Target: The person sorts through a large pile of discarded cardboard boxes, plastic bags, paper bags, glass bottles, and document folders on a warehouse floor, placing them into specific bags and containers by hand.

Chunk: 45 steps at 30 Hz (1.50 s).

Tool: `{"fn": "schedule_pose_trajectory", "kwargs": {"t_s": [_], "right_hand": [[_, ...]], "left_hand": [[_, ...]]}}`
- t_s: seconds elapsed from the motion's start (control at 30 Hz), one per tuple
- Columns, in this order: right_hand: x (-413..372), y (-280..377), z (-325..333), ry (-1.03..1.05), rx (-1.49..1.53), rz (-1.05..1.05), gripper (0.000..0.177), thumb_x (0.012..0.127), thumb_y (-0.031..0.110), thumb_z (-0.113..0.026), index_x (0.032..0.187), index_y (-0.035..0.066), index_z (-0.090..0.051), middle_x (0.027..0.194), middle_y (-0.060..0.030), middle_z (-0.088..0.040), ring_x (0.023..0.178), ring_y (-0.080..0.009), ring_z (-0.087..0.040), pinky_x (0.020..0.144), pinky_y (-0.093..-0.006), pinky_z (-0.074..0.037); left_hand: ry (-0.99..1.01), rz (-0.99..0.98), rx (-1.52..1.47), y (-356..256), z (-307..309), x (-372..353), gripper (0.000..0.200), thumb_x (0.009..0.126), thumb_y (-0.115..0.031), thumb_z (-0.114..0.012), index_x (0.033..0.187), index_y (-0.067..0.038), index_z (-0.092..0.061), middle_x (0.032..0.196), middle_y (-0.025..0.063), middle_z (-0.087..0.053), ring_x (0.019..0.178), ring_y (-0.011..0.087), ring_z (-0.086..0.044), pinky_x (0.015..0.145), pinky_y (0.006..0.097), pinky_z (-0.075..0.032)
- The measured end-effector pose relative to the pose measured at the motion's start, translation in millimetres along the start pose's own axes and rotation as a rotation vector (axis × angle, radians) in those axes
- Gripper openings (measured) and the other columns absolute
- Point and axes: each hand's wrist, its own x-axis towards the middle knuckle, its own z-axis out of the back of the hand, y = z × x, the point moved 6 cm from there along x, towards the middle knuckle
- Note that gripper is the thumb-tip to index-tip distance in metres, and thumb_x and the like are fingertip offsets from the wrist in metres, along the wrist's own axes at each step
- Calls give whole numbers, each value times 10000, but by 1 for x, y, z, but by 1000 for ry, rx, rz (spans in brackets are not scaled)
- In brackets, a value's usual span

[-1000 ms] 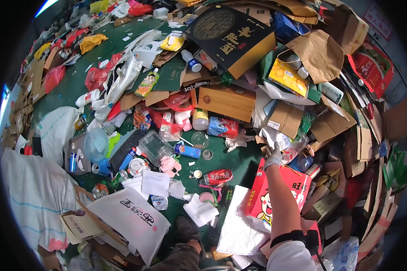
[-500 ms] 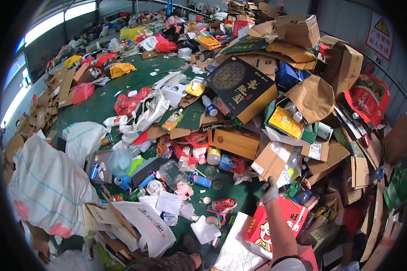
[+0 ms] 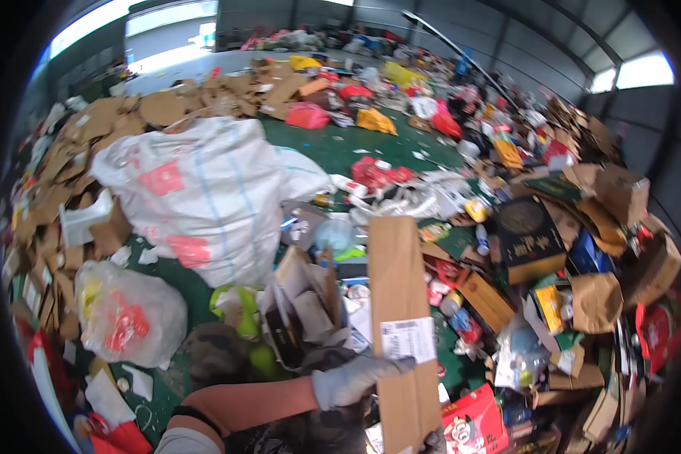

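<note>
A long flattened cardboard box (image 3: 402,287) with a white printed label stands upright in front of me. My left hand (image 3: 359,380), in a pale grey glove, reaches across from the lower left and grips the box just below the label. At the bottom edge, the dark grey glove of my right hand (image 3: 434,441) shows only in part, closed at the lower right edge of the same cardboard. Beside the cardboard's foot lies a red carton (image 3: 474,421) with a cartoon face. Left of my left hand are opened cartons (image 3: 303,295) and a bright green bag (image 3: 236,309).
A large white woven sack (image 3: 204,189) stands ahead to the left, with a clear plastic bag of waste (image 3: 132,314) nearer. Flattened cardboard (image 3: 166,107) is heaped along the left. On the right rises a mixed pile with a black gift box (image 3: 530,238) and a brown paper bag (image 3: 596,301).
My view has swung left. The cardboard that my right hand held at the pile is now in front of my body. My left hand has come across from the lower left onto it.
</note>
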Motion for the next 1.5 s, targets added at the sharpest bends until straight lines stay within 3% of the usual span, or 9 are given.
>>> {"fn": "schedule_pose_trajectory", "kwargs": {"t_s": [0.27, 0.47, 0.6, 0.83, 0.97, 1.03, 1.13, 1.33, 1.5], "right_hand": [[64, 3, -117, 134, -243, -130, 359, 802, 342, -660, 1051, 109, -549, 775, -37, -596, 514, -123, -493, 443, -277, -402], [73, 27, -134, 249, -201, -81, 339, 809, 322, -655, 1055, 112, -553, 803, -27, -606, 546, -121, -511, 447, -279, -411], [86, 57, -150, 371, -218, -32, 327, 814, 308, -652, 1058, 114, -556, 821, -21, -612, 567, -119, -523, 450, -280, -416], [123, 47, -110, 433, -201, -84, 305, 822, 285, -646, 1062, 117, -561, 853, -11, -622, 604, -115, -544, 456, -283, -426], [151, 32, 44, 37, -359, -169, 254, 835, 264, -634, 1038, 137, -551, 882, -14, -622, 637, -144, -566, 500, -297, -462], [112, 26, 88, -119, -526, -160, 249, 864, 270, -595, 1046, 114, -529, 905, -59, -616, 720, -191, -611, 585, -325, -497], [64, 9, 151, -244, -677, -351, 398, 866, 322, -590, 1151, 57, -511, 1025, -78, -607, 855, -206, -617, 687, -340, -506], [52, 17, 257, -562, -1374, -349, 658, 743, 477, -690, 1158, -11, -541, 1082, -123, -603, 998, -238, -569, 869, -338, -443], [69, 12, 340, -871, -574, -264, 652, 776, 449, -667, 1225, 12, -488, 1092, -104, -596, 986, -227, -562, 823, -384, -462]], "left_hand": [[-237, -109, 407, -59, 58, -107, 355, 642, -116, -690, 961, 32, -640, 851, 92, -650, 774, 179, -577, 701, 298, -452], [-222, -264, 760, -139, 45, -194, 486, 800, -190, -669, 1226, -17, -513, 1156, 64, -581, 1045, 129, -532, 905, 267, -408], [-211, -384, 456, -161, 54, -218, 473, 806, -154, -654, 1234, -15, -508, 1192, 60, -567, 1091, 131, -512, 934, 276, -394], [-145, 202, 484, -97, 103, -255, 344, 794, -154, -640, 1083, 27, -591, 995, 64, -636, 940, 116, -557, 849, 279, -430], [-384, -630, 1739, -254, 114, -359, 220, 850, -158, -562, 1015, -16, -589, 1011, 90, -641, 964, 223, -588, 837, 342, -460], [-859, -835, 1483, -353, 135, -420, 273, 867, -198, -533, 1080, -29, -545, 1083, 91, -592, 1031, 220, -532, 883, 336, -412], [-866, -1116, 576, -423, 174, -439, 356, 891, -260, -488, 1177, -48, -480, 1191, 91, -519, 1130, 216, -448, 954, 326, -340], [-817, -941, -16, -295, 219, -264, 524, 941, -382, -400, 1371, -87, -348, 1407, 93, -372, 1330, 208, -281, 1094, 308, -197], [-732, -475, 147, -92, 102, -36, 356, 909, -390, -475, 1134, -119, -530, 919, 59, -610, 717, 163, -584, 604, 267, -459]]}}
